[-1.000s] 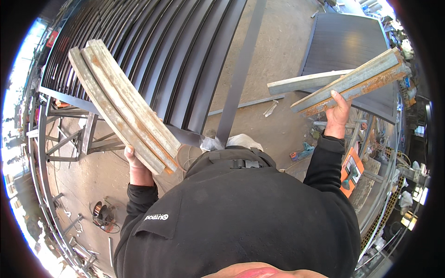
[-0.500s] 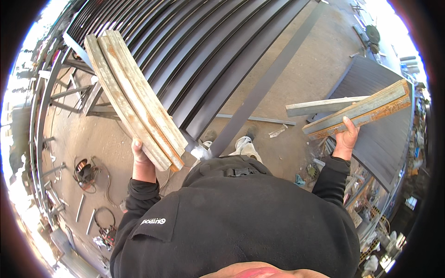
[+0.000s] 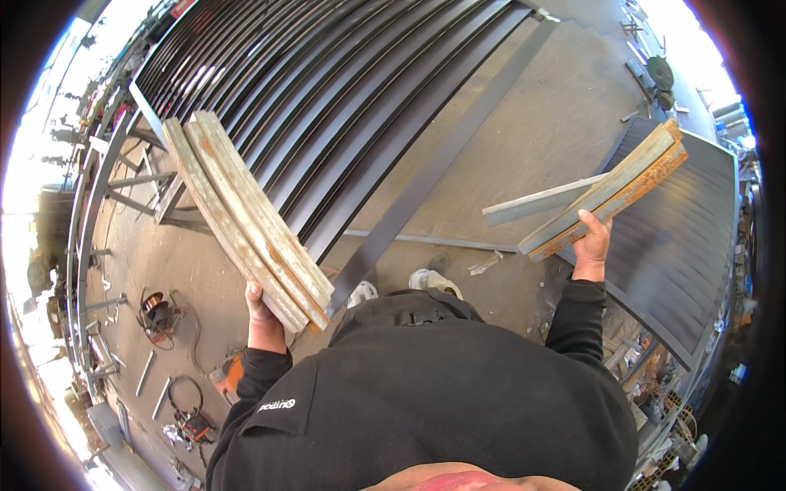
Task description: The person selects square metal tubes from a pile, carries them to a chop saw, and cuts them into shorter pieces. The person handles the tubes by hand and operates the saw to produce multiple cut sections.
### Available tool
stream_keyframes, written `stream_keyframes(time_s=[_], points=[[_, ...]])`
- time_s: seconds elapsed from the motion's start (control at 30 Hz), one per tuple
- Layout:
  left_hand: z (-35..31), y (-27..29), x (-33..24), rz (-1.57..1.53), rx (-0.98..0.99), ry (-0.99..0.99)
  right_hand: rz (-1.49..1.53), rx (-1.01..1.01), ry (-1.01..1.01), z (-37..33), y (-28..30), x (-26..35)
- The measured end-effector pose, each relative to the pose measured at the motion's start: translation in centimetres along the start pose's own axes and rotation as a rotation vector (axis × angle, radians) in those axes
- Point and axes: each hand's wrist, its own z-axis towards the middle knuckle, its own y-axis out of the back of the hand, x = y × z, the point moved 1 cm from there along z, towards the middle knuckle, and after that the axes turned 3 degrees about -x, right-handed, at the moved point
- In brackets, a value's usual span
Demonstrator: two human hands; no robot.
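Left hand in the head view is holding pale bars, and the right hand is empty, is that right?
Not quite: the right hand isn't empty. The head view shows it gripping rust-streaked bars. The left hand does hold pale bars.

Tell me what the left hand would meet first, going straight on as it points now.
Past the metal bars in its own grip, the left hand would probably meet the large dark slatted panel first. Depth is unclear, so it might pass above it.
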Motion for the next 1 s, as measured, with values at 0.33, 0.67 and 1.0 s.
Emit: stream_keyframes(time_s=[0.33,0.67,1.0], points=[[0.7,-1.2,-1.1,-0.033,0.191,-0.015,0.004,-0.073,0.077,-7.5,1.7,3.6],[-0.3,-10.0,-7.3,-0.124,0.579,0.026,0.029,-0.084,0.176,-19.3,0.8,13.7],[2.6,-17.6,-8.9,-0.065,0.836,0.109,-0.04,-0.255,0.248,-28.1,1.2,16.2]])
